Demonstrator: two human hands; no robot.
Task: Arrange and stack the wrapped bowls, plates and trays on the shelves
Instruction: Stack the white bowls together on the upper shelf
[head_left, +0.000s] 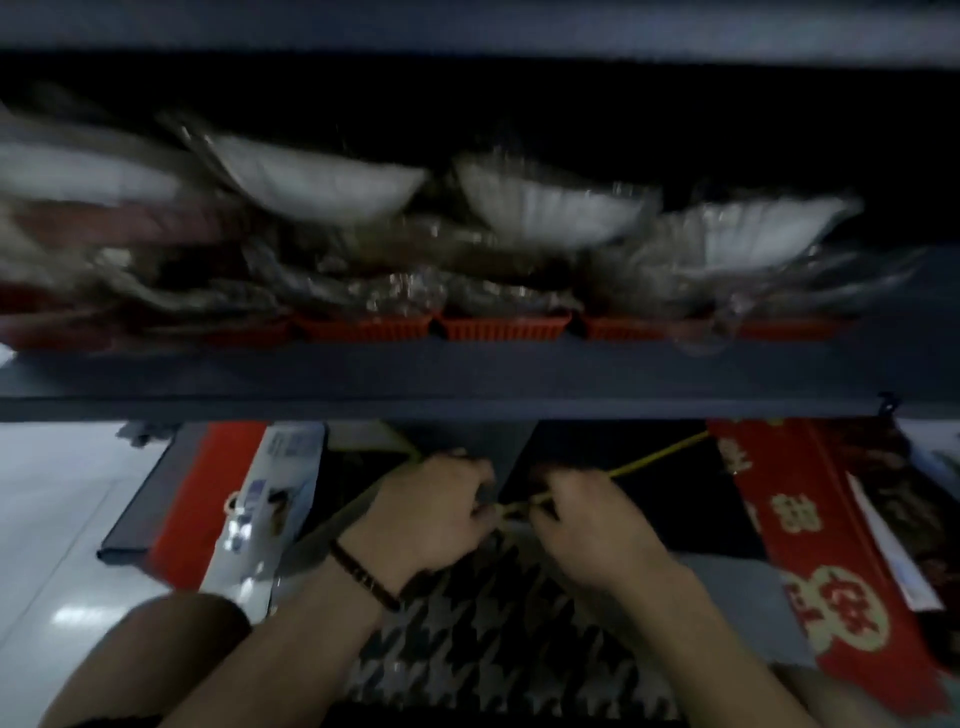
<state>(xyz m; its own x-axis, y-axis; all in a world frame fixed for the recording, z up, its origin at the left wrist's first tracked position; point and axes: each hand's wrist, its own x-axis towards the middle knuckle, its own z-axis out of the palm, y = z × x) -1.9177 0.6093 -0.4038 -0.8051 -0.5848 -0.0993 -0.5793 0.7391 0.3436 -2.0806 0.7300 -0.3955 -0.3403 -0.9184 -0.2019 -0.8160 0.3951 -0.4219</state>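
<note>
Several white bowls in clear wrap lie tilted on the dark shelf, on top of wrapped red trays lined along its front. Below the shelf, my left hand and my right hand meet over a black-and-white houndstooth bag. Both hands pinch a yellowish cord between them; the cord runs on up to the right. The picture is blurred.
A red and dark flat box and a white printed bag stand at the left on the pale tiled floor. Red packets with gold characters lie at the right. My knee shows at bottom left.
</note>
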